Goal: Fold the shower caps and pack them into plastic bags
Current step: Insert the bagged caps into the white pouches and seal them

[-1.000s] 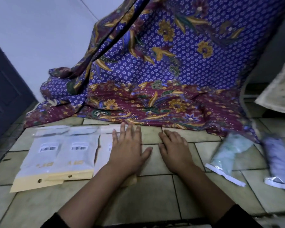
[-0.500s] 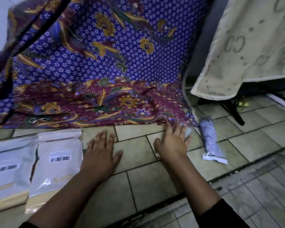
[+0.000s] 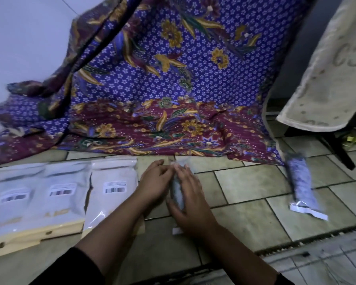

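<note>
Shower caps come to us here already rolled: one pale roll lies on the floor tiles between our two hands, its long axis running straight away from us. Our right hand lies over it with fingers curled along its far side, gripping it; our left hand presses against its near-left flank, fingers bent, though whether it truly clasps the roll we cannot tell. The hands are close together, almost touching across the roll. A white strip peeks out under the right wrist. Well off to the right of the right hand lies a purple roll, also lengthwise away from us. Just left of the left hand sit the flat plastic bags, so we judge the left hand the nearer one for fetching a bag.
</note>
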